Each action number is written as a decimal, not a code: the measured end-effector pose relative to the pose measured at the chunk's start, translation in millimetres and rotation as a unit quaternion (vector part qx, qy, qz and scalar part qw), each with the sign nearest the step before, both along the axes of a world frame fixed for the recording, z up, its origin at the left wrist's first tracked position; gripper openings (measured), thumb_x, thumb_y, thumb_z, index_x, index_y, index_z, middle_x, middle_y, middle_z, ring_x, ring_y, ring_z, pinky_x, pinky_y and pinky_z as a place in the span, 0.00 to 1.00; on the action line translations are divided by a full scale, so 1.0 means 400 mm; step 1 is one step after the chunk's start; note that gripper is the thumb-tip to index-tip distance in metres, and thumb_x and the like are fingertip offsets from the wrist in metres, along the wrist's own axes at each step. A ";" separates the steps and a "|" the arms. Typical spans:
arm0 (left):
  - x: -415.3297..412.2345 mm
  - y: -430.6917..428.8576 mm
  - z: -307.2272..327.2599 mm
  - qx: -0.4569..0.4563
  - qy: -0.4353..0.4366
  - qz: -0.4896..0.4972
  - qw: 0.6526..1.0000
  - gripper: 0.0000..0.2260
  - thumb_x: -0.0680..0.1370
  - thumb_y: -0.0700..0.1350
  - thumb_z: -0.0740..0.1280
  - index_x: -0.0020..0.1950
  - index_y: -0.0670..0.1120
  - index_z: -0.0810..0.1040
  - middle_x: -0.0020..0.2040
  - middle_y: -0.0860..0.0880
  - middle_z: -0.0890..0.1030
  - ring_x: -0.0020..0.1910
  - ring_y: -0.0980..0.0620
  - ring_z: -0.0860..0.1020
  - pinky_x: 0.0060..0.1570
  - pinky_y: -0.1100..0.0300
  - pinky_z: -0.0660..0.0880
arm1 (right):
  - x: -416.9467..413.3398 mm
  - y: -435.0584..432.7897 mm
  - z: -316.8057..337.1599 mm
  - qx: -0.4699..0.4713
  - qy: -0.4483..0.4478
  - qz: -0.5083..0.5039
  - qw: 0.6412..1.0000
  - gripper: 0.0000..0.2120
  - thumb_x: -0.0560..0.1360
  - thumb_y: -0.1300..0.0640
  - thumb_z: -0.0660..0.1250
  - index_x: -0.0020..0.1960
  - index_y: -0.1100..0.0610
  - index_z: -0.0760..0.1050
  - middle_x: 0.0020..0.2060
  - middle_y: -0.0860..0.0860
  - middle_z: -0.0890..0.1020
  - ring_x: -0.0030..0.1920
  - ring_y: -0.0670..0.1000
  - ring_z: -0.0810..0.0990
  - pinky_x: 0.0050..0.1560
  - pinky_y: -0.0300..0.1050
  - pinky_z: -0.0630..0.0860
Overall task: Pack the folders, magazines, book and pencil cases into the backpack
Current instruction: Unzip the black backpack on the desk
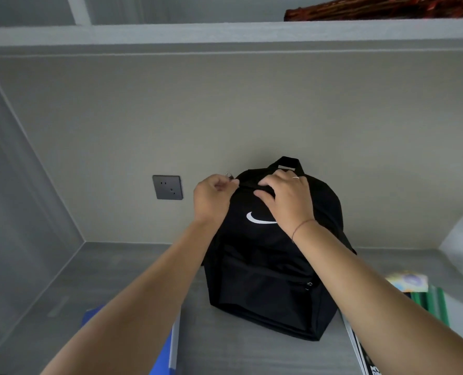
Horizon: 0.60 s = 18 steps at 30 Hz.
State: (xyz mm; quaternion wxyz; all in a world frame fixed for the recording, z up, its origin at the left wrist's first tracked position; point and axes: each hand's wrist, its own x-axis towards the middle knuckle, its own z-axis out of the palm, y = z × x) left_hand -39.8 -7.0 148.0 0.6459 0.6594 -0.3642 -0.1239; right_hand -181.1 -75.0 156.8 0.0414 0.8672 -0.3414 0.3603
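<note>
A black backpack with a white swoosh stands upright on the grey desk, against the wall. My left hand pinches the silver zipper pull at the bag's top left corner. My right hand presses down on the top of the bag, just below the carry handle. A blue folder lies near the front, under my left forearm. Green folders and a colourful book lie at the right. A magazine shows beneath my right forearm.
A grey wall socket sits to the left of the bag. A white shelf runs overhead with a brown basket on it. Side walls close in the desk on both sides.
</note>
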 end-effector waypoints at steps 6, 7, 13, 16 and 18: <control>0.051 0.029 -0.065 0.000 0.186 -0.033 0.982 0.06 0.71 0.47 0.74 0.41 0.45 0.84 0.40 0.53 0.85 0.40 0.59 0.82 0.37 0.69 0.76 | -0.015 -0.003 -0.024 -0.028 -0.043 0.024 0.998 0.08 0.71 0.52 0.71 0.40 0.57 0.80 0.36 0.49 0.81 0.39 0.53 0.79 0.45 0.48 0.68; 0.058 0.032 -0.079 -0.006 0.209 -0.030 0.977 0.05 0.71 0.45 0.74 0.40 0.44 0.84 0.37 0.55 0.85 0.36 0.63 0.82 0.32 0.74 0.74 | -0.020 -0.005 -0.027 -0.032 -0.044 0.025 0.998 0.08 0.71 0.52 0.72 0.39 0.57 0.80 0.35 0.49 0.81 0.38 0.53 0.79 0.45 0.48 0.68; 0.123 0.045 -0.180 0.058 0.269 0.033 0.961 0.10 0.73 0.46 0.72 0.32 0.48 0.77 0.25 0.55 0.79 0.25 0.61 0.78 0.23 0.73 0.70 | -0.055 -0.027 -0.055 -0.017 -0.032 0.012 0.999 0.07 0.71 0.52 0.72 0.39 0.55 0.80 0.35 0.47 0.81 0.38 0.51 0.77 0.47 0.44 0.63; 0.147 0.040 -0.258 0.122 0.255 0.026 0.959 0.12 0.75 0.50 0.67 0.33 0.47 0.75 0.30 0.51 0.77 0.31 0.52 0.76 0.32 0.64 0.73 | -0.068 -0.033 -0.067 -0.001 -0.032 0.001 0.999 0.07 0.71 0.53 0.71 0.40 0.56 0.80 0.36 0.48 0.81 0.38 0.52 0.77 0.48 0.45 0.63; 0.155 0.040 -0.308 0.136 0.275 0.033 0.951 0.12 0.74 0.50 0.67 0.32 0.47 0.75 0.31 0.50 0.77 0.30 0.52 0.76 0.30 0.64 0.73 | -0.074 -0.035 -0.062 0.004 -0.040 -0.002 0.999 0.07 0.71 0.53 0.72 0.40 0.57 0.80 0.36 0.50 0.81 0.39 0.53 0.78 0.50 0.48 0.67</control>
